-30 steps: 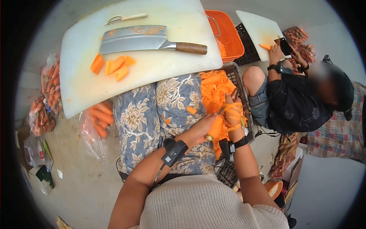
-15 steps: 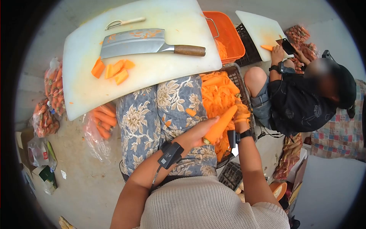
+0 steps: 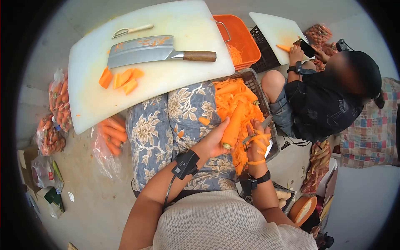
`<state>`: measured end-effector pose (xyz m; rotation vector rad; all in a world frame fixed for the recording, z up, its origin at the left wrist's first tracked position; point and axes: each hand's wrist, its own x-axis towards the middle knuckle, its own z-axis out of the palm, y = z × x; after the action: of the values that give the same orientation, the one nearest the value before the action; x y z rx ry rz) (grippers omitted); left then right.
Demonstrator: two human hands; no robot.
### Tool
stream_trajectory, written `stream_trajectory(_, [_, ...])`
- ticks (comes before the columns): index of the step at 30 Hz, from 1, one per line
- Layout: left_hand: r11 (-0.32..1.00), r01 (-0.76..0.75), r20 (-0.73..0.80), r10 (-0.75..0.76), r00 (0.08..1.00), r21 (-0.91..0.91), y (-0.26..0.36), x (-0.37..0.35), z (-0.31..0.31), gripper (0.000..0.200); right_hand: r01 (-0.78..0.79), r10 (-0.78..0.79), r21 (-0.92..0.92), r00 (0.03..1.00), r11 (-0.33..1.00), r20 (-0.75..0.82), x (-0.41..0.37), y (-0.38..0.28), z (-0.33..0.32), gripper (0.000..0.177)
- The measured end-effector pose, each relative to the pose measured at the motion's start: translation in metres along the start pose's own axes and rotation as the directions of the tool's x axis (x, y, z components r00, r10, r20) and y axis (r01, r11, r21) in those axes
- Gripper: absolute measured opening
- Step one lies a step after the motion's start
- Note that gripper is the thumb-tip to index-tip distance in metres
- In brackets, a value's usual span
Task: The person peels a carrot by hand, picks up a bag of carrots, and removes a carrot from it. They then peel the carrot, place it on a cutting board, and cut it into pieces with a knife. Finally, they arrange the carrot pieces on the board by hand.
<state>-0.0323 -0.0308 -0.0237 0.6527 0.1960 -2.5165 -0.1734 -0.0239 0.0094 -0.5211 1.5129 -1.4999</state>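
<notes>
My left hand [image 3: 216, 139] is wrapped round a peeled carrot [image 3: 234, 125], held upright with its thick stem end toward me. Just right of it, my right hand [image 3: 257, 146] grips a peeler [image 3: 263, 125] with a metal blade, and orange peel strips hang over its fingers and wrist. Both hands are over a dark crate [image 3: 250, 77] filled with carrot peel [image 3: 227, 93]. On the large white cutting board [image 3: 175, 77] lie a cleaver [image 3: 146, 51], a second peeler [image 3: 132, 30] and several carrot chunks [image 3: 121, 79].
An orange bin [image 3: 253, 48] stands behind the crate. At the right, a co-worker [image 3: 329, 96] holds a carrot and a knife at another white board [image 3: 275, 31]. Bagged carrots [image 3: 112, 135] lie left of my legs, with more bags [image 3: 58, 104] further left.
My right hand has drawn back toward me and turned, showing the peeler and peel strips. The carrot in my left hand is more upright. The view has shifted slightly.
</notes>
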Motion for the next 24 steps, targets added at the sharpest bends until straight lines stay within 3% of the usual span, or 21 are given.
stream_trajectory(2, [0.998,-0.041,-0.033,0.043,0.999,0.045,-0.002,0.0,0.001,0.049,0.082,-0.081,-0.038,0.996,0.996,0.024,-0.015,-0.016,0.026,0.027])
stream_trajectory(5, [0.993,-0.045,-0.006,0.046,0.999,0.113,-0.004,-0.003,0.004,0.045,0.398,-0.35,-0.376,0.917,0.836,0.193,-0.02,-0.009,0.049,0.027])
stream_trajectory(6, [0.99,-0.083,-0.047,0.089,0.995,0.112,-0.005,-0.005,0.01,0.043,0.404,-0.353,-0.374,0.914,0.834,0.199,-0.015,-0.004,0.05,0.027])
stream_trajectory(8, [0.986,-0.124,-0.084,0.133,0.987,0.11,-0.004,-0.006,0.01,0.041,0.351,-0.21,-0.75,0.937,0.561,0.281,-0.002,0.011,0.047,0.028])
stream_trajectory(9, [0.982,-0.117,-0.065,0.128,0.99,0.147,-0.003,-0.005,0.008,0.039,0.236,-0.14,-0.631,0.97,0.739,0.199,0.001,0.011,0.051,0.028])
stream_trajectory(10, [0.977,-0.108,-0.046,0.119,0.992,0.183,-0.003,-0.004,0.005,0.037,0.237,-0.14,-0.635,0.97,0.735,0.201,0.0,0.01,0.052,0.028])
stream_trajectory(12, [0.974,-0.106,-0.025,0.113,0.993,0.201,-0.002,-0.005,0.002,0.036,0.172,-0.101,-0.454,0.979,0.874,0.177,-0.007,0.004,0.053,0.03])
stream_trajectory(13, [0.969,-0.108,-0.006,0.112,0.994,0.223,-0.003,-0.006,0.003,0.035,0.172,-0.104,-0.46,0.98,0.871,0.169,-0.002,0.008,0.049,0.03])
stream_trajectory(15, [0.964,-0.12,-0.02,0.128,0.992,0.237,-0.012,0.009,-0.007,0.035,0.345,-0.316,-0.651,0.934,0.676,0.167,0.024,0.022,0.039,0.031])
stream_trajectory(16, [0.957,-0.14,-0.043,0.155,0.987,0.253,-0.013,0.008,-0.005,0.034,0.347,-0.319,-0.654,0.933,0.672,0.167,0.032,0.02,0.038,0.031])
stream_trajectory(18, [0.955,-0.106,-0.104,0.14,0.985,0.278,-0.015,0.003,-0.003,0.037,0.33,-0.422,-0.779,0.902,0.534,0.093,0.05,0.018,0.035,0.031])
stream_trajectory(20, [0.973,-0.085,-0.097,0.108,0.989,0.215,-0.014,0.003,-0.001,0.037,0.313,-0.391,-0.783,0.915,0.537,0.097,0.066,0.029,0.032,0.032])
stream_trajectory(22, [0.979,-0.103,-0.124,0.126,0.984,0.174,-0.01,-0.005,0.005,0.037,0.198,-0.236,-0.652,0.971,0.732,0.03,0.071,0.037,0.034,0.032])
stream_trajectory(24, [0.98,-0.051,-0.089,0.069,0.994,0.191,-0.005,-0.009,0.006,0.038,0.175,-0.19,-0.611,0.981,0.772,0.04,0.067,0.033,0.036,0.029])
